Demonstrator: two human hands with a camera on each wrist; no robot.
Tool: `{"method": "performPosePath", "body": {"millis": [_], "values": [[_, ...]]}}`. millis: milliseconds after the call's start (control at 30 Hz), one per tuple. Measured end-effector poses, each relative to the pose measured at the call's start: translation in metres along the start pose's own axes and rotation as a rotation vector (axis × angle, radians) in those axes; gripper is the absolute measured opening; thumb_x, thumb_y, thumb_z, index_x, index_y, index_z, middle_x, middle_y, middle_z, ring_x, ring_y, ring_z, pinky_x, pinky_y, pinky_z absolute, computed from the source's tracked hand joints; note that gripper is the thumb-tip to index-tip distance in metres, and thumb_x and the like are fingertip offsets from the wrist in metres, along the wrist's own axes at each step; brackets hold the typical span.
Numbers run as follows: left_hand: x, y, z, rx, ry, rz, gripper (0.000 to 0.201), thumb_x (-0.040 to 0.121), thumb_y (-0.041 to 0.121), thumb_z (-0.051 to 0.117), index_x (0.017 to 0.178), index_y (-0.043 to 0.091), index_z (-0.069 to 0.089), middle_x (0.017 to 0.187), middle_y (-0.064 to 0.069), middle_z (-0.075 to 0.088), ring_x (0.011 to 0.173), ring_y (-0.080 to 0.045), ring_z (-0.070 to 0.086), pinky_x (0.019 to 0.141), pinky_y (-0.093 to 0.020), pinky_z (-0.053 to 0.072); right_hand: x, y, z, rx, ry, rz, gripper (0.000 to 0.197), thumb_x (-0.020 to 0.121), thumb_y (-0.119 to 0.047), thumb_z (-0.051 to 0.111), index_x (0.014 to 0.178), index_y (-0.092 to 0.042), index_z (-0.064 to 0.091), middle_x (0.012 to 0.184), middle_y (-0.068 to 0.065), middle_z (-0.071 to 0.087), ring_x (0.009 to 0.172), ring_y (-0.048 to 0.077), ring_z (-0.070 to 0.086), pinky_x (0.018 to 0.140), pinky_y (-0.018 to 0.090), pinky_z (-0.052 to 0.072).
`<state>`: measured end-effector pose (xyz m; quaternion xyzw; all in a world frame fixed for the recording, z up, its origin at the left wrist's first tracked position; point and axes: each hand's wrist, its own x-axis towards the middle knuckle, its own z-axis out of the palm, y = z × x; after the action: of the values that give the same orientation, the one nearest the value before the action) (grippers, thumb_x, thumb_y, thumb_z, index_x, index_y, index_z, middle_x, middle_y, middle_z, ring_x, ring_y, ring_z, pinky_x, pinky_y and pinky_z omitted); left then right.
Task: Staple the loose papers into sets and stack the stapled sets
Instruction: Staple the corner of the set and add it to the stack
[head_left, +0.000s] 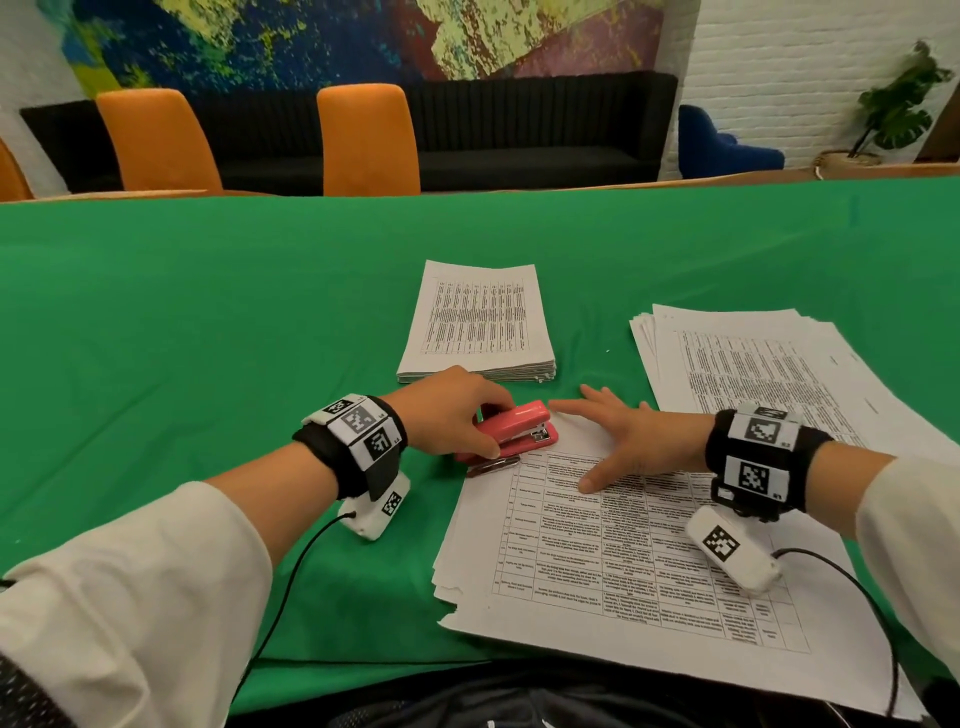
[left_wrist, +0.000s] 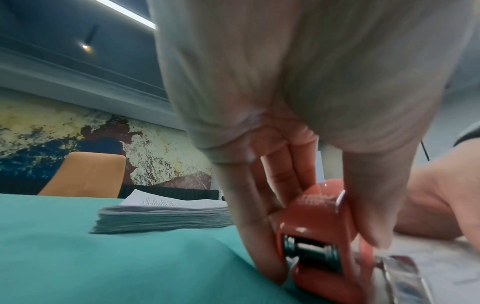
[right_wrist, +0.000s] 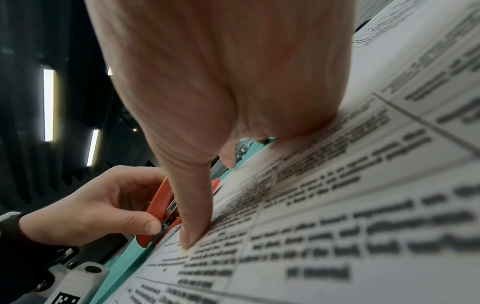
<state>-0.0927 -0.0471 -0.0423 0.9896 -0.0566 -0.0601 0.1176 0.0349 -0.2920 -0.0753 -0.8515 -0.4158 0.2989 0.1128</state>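
Hands: left hand (head_left: 451, 410) pinches stapler (head_left: 514, 428); right hand (head_left: 631, 441) spread flat on papers (head_left: 597, 561).

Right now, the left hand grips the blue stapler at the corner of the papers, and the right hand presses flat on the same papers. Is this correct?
Not quite: the stapler is red, not blue, as the head view shows. The rest holds: the left hand grips it at the corner of the papers, and the right hand presses flat on the same papers.
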Motion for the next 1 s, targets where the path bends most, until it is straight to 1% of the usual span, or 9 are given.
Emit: {"method": "performPosePath", "body": {"millis": [100,267,533,633,700,767,833,900,1000], "values": [[0.0,-0.002,-0.004,-0.033,0.014,-0.049,0.043,0.087,0.042,0.08,0.123,0.023,0.068,0.103,0.008,0.066,0.09,-0.016,0.06,0.069,-0.025,0.044,-0.002,0.0,-0.001,-0.005,0.002,0.006,0.11,0.078,-0.063,0.079,0.161,-0.053,0.007,0.173,-0.003,-0.016,0.159,0.02,-0.018,0.124,0.058,-0.016],[-0.001,-0.004,-0.007,-0.006,-0.012,-0.091,0.046,0.082,0.046,0.082,0.12,0.024,0.069,0.104,0.004,0.07,0.091,-0.018,0.063,0.079,-0.036,0.056,-0.004,-0.003,-0.003,-0.027,-0.019,0.01,0.107,0.08,-0.063,0.077,0.161,-0.054,0.006,0.173,-0.002,-0.017,0.159,0.021,-0.018,0.124,0.058,-0.016],[-0.017,-0.014,-0.004,-0.028,0.014,-0.153,0.041,0.08,0.047,0.083,0.109,0.023,0.069,0.096,0.004,0.069,0.084,-0.019,0.063,0.076,-0.038,0.056,-0.008,-0.009,-0.004,-0.028,-0.039,0.041,0.105,0.079,-0.063,0.078,0.159,-0.057,0.01,0.173,-0.002,-0.016,0.16,0.021,-0.014,0.126,0.057,-0.012],[-0.023,-0.013,-0.011,-0.133,0.079,-0.186,0.042,0.079,0.044,0.087,0.109,0.021,0.068,0.097,0.003,0.069,0.074,-0.012,0.064,0.066,-0.032,0.06,-0.015,-0.021,-0.005,0.033,0.049,0.06,0.103,0.076,-0.058,0.085,0.159,-0.051,0.023,0.174,-0.002,-0.005,0.161,0.022,0.001,0.129,0.054,0.001],[-0.026,-0.009,-0.017,-0.277,0.147,-0.208,0.041,0.077,0.04,0.09,0.105,0.02,0.069,0.095,0.0,0.07,0.07,-0.014,0.07,0.061,-0.034,0.064,-0.021,-0.039,-0.007,0.076,0.208,-0.001,0.088,0.079,-0.057,0.082,0.154,-0.041,0.041,0.171,-0.004,0.02,0.157,0.019,0.023,0.128,0.046,0.019],[-0.028,0.0,-0.022,-0.396,0.235,-0.22,0.039,0.075,0.038,0.092,0.098,0.018,0.069,0.088,-0.003,0.071,0.064,-0.014,0.072,0.057,-0.033,0.063,-0.023,-0.057,-0.01,0.247,0.32,-0.058,0.067,0.081,-0.058,0.077,0.14,-0.03,0.061,0.151,-0.005,0.056,0.137,0.014,0.053,0.12,0.042,0.039],[-0.028,0.009,-0.027,-0.524,0.319,-0.224,0.037,0.075,0.036,0.093,0.091,0.014,0.069,0.077,-0.002,0.069,0.06,-0.012,0.071,0.056,-0.037,0.064,-0.024,-0.074,-0.012,0.595,0.262,-0.07,0.049,0.089,-0.051,0.073,0.124,-0.017,0.072,0.123,0.003,0.075,0.112,0.018,0.072,0.106,0.048,0.054],[-0.027,0.018,-0.03,-0.612,0.393,-0.231,0.042,0.074,0.038,0.093,0.087,0.008,0.067,0.074,-0.006,0.072,0.061,-0.016,0.074,0.055,-0.042,0.064,-0.026,-0.09,-0.01,0.911,0.156,-0.052,0.037,0.099,-0.036,0.067,0.118,-0.005,0.072,0.112,0.015,0.078,0.102,0.027,0.076,0.093,0.051,0.061],[-0.029,0.028,-0.03,-0.66,0.485,-0.243,0.05,0.074,0.039,0.093,0.088,0.0,0.065,0.075,-0.012,0.074,0.064,-0.021,0.075,0.054,-0.043,0.064,-0.024,-0.102,-0.005,1.022,0.209,-0.071,0.028,0.103,-0.019,0.063,0.117,0.004,0.07,0.106,0.021,0.077,0.09,0.024,0.077,0.073,0.048,0.066]]}}
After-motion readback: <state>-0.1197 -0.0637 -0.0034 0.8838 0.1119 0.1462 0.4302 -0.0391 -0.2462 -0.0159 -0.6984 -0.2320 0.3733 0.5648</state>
